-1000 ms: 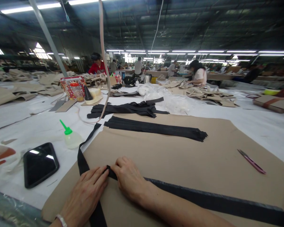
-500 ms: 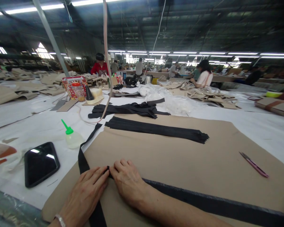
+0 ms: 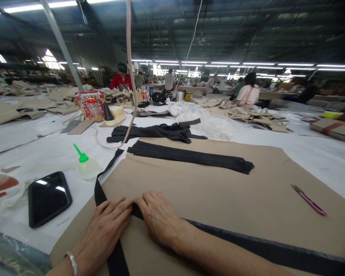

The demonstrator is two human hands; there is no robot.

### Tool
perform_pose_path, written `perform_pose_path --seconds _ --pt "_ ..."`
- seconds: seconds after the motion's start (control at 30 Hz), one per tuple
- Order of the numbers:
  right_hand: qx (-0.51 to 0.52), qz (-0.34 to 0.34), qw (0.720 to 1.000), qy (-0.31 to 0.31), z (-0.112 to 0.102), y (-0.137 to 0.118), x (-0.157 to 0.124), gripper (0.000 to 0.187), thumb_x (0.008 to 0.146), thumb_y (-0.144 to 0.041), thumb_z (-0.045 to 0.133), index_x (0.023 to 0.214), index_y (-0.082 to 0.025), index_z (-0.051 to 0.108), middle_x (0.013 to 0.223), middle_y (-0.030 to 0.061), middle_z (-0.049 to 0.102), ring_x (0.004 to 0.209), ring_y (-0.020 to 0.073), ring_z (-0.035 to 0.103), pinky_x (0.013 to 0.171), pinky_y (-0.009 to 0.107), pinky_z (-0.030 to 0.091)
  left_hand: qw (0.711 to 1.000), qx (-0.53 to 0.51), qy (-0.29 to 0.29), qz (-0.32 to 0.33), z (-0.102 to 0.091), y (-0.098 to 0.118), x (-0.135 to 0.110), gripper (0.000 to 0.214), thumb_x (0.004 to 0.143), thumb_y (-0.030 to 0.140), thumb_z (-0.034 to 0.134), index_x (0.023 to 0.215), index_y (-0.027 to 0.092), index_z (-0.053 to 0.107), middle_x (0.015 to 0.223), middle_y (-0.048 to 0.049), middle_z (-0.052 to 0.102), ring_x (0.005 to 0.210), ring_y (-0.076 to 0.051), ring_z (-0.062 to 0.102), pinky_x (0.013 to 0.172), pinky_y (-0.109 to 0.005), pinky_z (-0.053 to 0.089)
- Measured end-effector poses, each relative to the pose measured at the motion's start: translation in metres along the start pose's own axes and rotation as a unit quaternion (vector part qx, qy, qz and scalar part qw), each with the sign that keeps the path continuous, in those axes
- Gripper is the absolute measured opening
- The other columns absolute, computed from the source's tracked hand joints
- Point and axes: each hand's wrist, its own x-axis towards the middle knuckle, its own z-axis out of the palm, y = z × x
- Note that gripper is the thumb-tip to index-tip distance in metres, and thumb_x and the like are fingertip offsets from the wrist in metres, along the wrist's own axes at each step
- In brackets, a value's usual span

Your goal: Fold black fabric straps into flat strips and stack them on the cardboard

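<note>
On a beige fabric panel (image 3: 232, 199) my two hands meet at the end of a long black fabric strip (image 3: 230, 237). My right hand (image 3: 159, 220) has its fingers curled down and pressed together on the strip near its left end. My left hand (image 3: 107, 224) is closed at the same spot, fingertips almost touching my right hand's; its fingers hide part of the strip. Beneath my left hand a second black strip (image 3: 117, 260) crosses from the front edge up past the panel's left side. What the fingertips pinch is partly hidden.
A stack of black strips (image 3: 189, 155) lies on the panel, more black strips (image 3: 149, 132) behind it. Thread snips (image 3: 309, 200) lie right. Left are a phone (image 3: 50, 199) and a green-tipped squeeze bottle (image 3: 87, 166). A hose (image 3: 128, 57) hangs over the table. Co-workers sit farther back.
My hands have shifted slightly at the strip's end, and more black strip shows under my right fingertips. In the background, a person in a light top has turned and drawn in an arm.
</note>
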Motion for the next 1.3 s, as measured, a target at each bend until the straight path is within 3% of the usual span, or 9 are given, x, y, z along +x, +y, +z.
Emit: perform_pose_path --seconds 0.27,0.53,0.77,1.1,1.3 --pt "-0.041 -0.071 0.997 0.006 0.0 0.023 -0.015 0.007 0.092 -0.013 0.047 0.09 -0.017 0.054 0.088 0.0031 0.055 0.081 0.0163 0.049 0.075 0.026 0.042 0.999 -0.026 -0.017 0.009 -0.002 -0.006 0.006 0.027 0.088 0.024 0.046 0.111 0.03 0.058 0.118 0.004 0.065 0.114 -0.016 0.054 0.094 -0.032 0.027" --pt "-0.057 -0.116 0.991 0.018 -0.004 0.031 -0.026 0.009 0.094 -0.017 0.047 0.089 -0.015 0.055 0.086 0.0021 0.054 0.078 0.0154 0.047 0.072 0.026 0.039 1.0 -0.004 -0.029 0.011 0.001 -0.003 0.008 0.037 0.088 0.028 0.046 0.125 0.031 0.051 0.116 0.0007 0.066 0.109 -0.017 0.058 0.092 -0.032 0.027" --pt "-0.062 -0.11 0.992 0.014 -0.011 0.032 -0.038 0.008 0.093 -0.016 0.047 0.09 -0.015 0.055 0.087 0.0028 0.053 0.08 0.0165 0.048 0.073 0.028 0.041 0.999 0.018 -0.014 0.024 -0.003 0.002 0.013 0.035 0.09 0.03 0.043 0.123 0.035 0.052 0.11 0.0024 0.068 0.103 -0.016 0.059 0.088 -0.035 0.027" --pt "-0.062 -0.092 0.994 -0.001 -0.027 0.035 -0.058 0.007 0.092 -0.015 0.048 0.092 -0.014 0.056 0.088 0.0033 0.054 0.082 0.0166 0.047 0.075 0.028 0.042 0.998 0.025 -0.063 -0.008 -0.007 0.016 0.018 0.045 0.088 0.041 0.046 0.132 0.047 0.04 0.108 -0.0011 0.064 0.103 -0.022 0.057 0.092 -0.04 0.024" --pt "-0.07 -0.088 0.994 -0.004 -0.03 0.039 -0.07 0.01 0.093 -0.015 0.046 0.093 -0.014 0.055 0.09 0.0046 0.053 0.084 0.0173 0.046 0.075 0.03 0.04 0.995 0.053 -0.077 0.015 -0.011 0.026 0.023 0.05 0.087 0.042 0.047 0.135 0.048 0.033 0.107 -0.0075 0.061 0.104 -0.027 0.056 0.094 -0.049 0.027"
